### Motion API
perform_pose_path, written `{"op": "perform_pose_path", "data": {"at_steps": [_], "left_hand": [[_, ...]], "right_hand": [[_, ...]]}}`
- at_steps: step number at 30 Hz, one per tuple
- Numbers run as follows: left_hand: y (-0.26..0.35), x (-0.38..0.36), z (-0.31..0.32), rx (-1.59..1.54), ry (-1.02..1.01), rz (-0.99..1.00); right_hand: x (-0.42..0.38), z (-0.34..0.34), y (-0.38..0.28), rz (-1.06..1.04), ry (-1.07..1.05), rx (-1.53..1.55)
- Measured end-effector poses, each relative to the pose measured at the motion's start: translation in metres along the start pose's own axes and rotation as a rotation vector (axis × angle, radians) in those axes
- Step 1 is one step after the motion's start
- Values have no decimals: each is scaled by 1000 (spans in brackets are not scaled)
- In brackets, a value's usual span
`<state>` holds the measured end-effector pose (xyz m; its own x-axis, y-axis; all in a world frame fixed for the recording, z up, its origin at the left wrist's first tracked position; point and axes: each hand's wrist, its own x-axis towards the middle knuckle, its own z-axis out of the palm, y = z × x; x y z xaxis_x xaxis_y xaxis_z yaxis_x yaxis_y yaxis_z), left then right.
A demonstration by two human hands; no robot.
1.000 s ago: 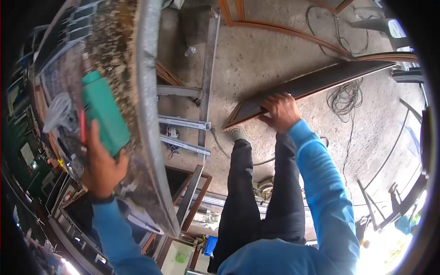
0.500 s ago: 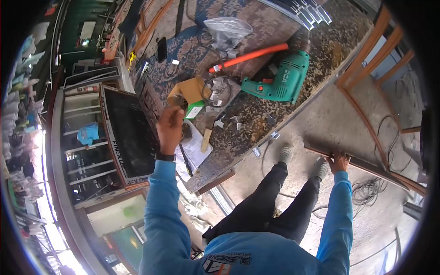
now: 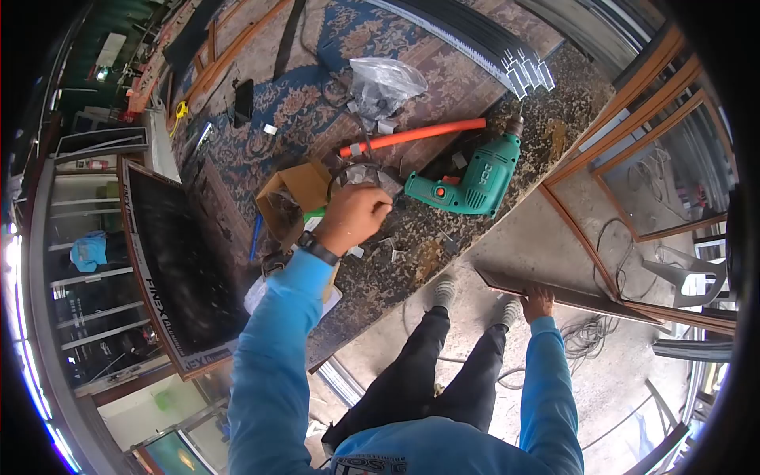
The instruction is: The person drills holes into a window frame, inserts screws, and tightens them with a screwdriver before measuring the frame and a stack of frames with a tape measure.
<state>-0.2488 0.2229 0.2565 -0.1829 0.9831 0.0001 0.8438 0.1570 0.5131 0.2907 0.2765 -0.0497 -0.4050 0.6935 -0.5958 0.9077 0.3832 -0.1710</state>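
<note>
My left hand is over the bench with its fingers curled together; whatever they hold, if anything, is hidden. It partly covers small clear pieces and a dark cable. Just left of it stands an open cardboard box, with a green packet beside it. A green power drill lies to the right of this hand, below an orange-red tube. Down by the bench's right side, my right hand grips the upper edge of a long brown frame.
A clear plastic bag, a black phone and several metal profiles lie on the carpeted bench. A dark framed panel leans at the left. Brown frames and coiled cable are at the right.
My left hand has moved right, from in front of the box toward the drill, its fingers still curled. My right hand keeps its grip on the brown frame. The camera view has shifted.
</note>
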Motion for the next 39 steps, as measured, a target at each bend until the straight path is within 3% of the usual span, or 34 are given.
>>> {"op": "perform_pose_path", "data": {"at_steps": [2,6,9,11,14,18,22,23,25,28,29,32,39], "left_hand": [[-2,-1,22,-39,-75,-36],[7,-6,64,-12,92,-117],[1,-6,69,-131,57,-151],[3,-13,63,-374,0,-206],[32,-30,50,-923,-40,-294],[90,-47,37,-1029,-99,-343],[120,-57,78,-1108,-84,-261],[126,-58,92,-1085,-156,-255],[138,-61,130,-1063,-317,-240],[137,-76,216,-1000,-363,-305],[134,-79,243,-965,-364,-311],[127,-78,307,-714,-423,-209],[130,-54,373,-333,-459,-19]], "right_hand": [[-3,-7,-7,-1,-13,25],[-6,-7,-6,-17,31,32],[-5,1,-4,-62,154,45],[-11,-4,-8,-118,295,61],[-10,5,-6,-133,321,76],[-12,5,-2,-150,300,96],[-6,13,3,-113,251,66],[-6,4,0,-82,124,57],[-3,29,9,-116,257,22],[-10,2,2,-97,220,118],[-12,6,3,-112,297,145],[-13,9,9,-188,350,182],[-15,16,16,-260,460,264]]}}
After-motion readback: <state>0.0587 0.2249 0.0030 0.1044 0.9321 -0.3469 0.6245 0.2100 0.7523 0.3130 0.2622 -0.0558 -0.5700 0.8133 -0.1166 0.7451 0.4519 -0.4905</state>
